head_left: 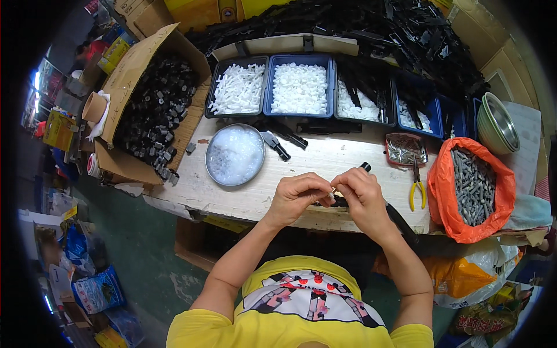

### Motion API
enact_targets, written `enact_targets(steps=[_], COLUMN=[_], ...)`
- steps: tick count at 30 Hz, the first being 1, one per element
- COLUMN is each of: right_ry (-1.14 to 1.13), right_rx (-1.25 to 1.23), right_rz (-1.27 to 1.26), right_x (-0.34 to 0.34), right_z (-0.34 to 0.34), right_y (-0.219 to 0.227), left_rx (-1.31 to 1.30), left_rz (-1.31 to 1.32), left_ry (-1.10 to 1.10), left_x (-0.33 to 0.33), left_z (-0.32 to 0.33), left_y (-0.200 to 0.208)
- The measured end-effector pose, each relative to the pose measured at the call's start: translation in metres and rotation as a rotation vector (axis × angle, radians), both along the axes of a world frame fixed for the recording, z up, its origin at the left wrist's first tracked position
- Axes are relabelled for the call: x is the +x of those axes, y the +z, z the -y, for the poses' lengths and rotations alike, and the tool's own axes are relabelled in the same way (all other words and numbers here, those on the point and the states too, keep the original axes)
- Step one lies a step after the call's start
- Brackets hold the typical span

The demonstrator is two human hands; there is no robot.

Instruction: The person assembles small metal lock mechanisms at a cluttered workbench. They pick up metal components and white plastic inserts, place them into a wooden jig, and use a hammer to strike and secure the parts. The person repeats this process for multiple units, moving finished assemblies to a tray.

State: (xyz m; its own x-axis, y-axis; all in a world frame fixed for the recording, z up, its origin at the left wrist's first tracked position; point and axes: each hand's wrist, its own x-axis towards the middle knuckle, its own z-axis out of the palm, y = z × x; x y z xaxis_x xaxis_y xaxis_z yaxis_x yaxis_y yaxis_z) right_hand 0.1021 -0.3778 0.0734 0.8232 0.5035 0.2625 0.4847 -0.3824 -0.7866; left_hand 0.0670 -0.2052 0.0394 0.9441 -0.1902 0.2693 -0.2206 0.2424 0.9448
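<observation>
Above the near edge of the table, my left hand (297, 198) and my right hand (364, 202) meet fingertip to fingertip. Both are closed in a pinch. A small white piece (331, 198) shows at the left fingertips; its exact kind is too small to make out. What the right fingers grip is hidden behind them. Black plastic parts lie beneath and beside the right hand, one with a rounded black end (365, 166) just past its knuckles. Farther left stands a round metal dish (262, 165) of translucent whitish material, with a black part (282, 152) beside it.
Blue bins (299, 116) of white plastic pieces line the back, before a heap of black parts (325, 23). A cardboard box (119, 93) of black pieces stands left. At right are yellow-handled pliers (412, 197), a red tray (390, 152), an orange bag (442, 191) and stacked bowls (488, 130).
</observation>
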Motion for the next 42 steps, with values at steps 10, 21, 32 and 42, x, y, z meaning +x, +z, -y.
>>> enact_targets(steps=[10, 21, 32, 42], right_ry=[-0.045, 0.129, -0.145, -0.455], right_rx=[-0.075, -0.386, -0.285, -0.779], right_rz=[0.327, 0.329, 0.319, 0.338], right_x=[-0.016, -0.014, 0.016, 0.085], right_z=[-0.001, 0.005, 0.055, 0.102], right_y=[-0.021, -0.035, -0.018, -0.035], left_rx=[0.462, 0.863, 1.425, 1.376], left_rz=[0.250, 0.189, 0.351, 0.761], left_ry=[0.296, 0.201, -0.174, 0.127], left_x=[-0.009, -0.017, 0.024, 0.204], left_z=[0.003, -0.006, 0.011, 0.142], left_y=[-0.014, -0.023, 0.028, 0.033])
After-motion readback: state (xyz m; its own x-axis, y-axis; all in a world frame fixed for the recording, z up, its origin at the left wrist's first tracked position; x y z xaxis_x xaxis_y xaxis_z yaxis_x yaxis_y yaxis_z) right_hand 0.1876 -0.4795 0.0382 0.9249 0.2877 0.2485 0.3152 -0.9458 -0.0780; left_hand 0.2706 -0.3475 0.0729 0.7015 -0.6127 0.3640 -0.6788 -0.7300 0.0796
